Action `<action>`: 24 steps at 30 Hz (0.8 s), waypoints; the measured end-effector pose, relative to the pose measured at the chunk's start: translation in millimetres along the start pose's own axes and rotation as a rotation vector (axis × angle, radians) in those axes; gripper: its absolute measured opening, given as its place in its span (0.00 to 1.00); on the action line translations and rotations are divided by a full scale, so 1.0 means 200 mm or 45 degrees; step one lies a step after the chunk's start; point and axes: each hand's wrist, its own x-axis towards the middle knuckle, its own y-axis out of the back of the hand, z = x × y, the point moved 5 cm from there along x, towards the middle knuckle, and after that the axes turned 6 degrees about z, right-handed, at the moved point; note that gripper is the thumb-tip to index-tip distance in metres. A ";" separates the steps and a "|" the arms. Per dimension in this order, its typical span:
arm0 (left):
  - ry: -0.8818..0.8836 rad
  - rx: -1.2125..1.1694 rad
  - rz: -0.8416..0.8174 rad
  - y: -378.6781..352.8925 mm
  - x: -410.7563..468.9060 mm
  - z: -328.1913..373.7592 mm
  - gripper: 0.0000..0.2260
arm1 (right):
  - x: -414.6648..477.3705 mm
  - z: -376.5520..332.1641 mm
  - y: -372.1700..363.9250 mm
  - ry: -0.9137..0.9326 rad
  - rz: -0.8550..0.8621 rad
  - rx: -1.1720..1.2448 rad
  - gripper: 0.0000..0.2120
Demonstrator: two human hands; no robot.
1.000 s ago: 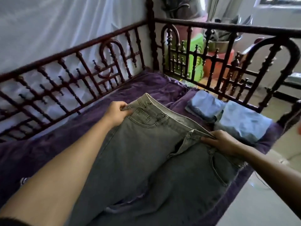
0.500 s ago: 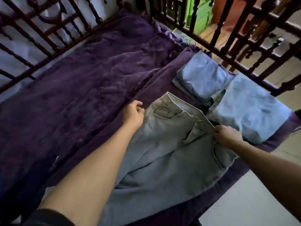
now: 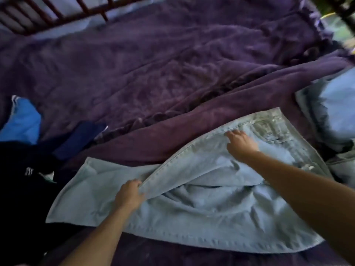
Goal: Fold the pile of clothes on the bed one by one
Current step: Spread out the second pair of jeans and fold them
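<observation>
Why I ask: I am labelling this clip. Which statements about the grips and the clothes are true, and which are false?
1. The left grip pinches a seam of the jeans. True.
2. The right grip holds a folded shirt. False: it rests flat on the jeans near the waist.
3. The jeans lie on a white sheet. False: they lie on a purple blanket.
4. Dark clothes lie left of the jeans. True.
</observation>
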 end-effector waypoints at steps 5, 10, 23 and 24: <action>-0.117 0.430 0.204 -0.18 0.08 -0.21 0.17 | 0.26 -0.32 -0.26 0.224 -0.157 -0.161 0.29; -0.229 -0.047 0.546 0.09 0.18 -0.19 0.03 | 0.30 -0.25 -0.13 -0.012 0.160 0.019 0.12; -0.104 0.142 0.368 0.25 0.38 -0.88 0.30 | 0.33 -1.04 -0.20 0.439 0.065 -0.170 0.34; -0.139 0.120 0.391 0.23 0.38 -0.90 0.30 | 0.32 -1.17 -0.28 0.526 0.042 -0.140 0.37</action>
